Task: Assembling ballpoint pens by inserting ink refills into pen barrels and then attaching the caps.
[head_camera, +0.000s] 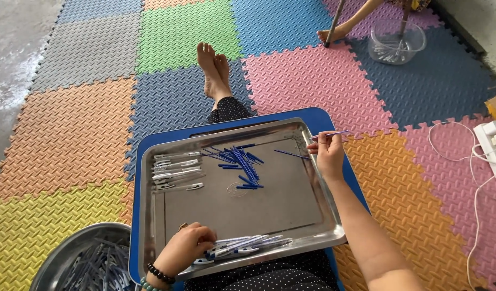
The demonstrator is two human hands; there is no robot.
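The right hand pinches a thin blue refill just above the tray rim; light and springy, it is likely best held mid-length. The left hand closes on a bundle of pens at the near edge. Colourful foam mats surround.

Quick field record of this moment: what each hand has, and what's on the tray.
left hand: rests on a bundle of pens at the near rim of the steel tray
right hand: pinches one blue refill above the tray's far right corner
tray middle: loose pile of blue refills
tray left: row of clear pen barrels
beside tray: metal bowl with more pen parts, lower left
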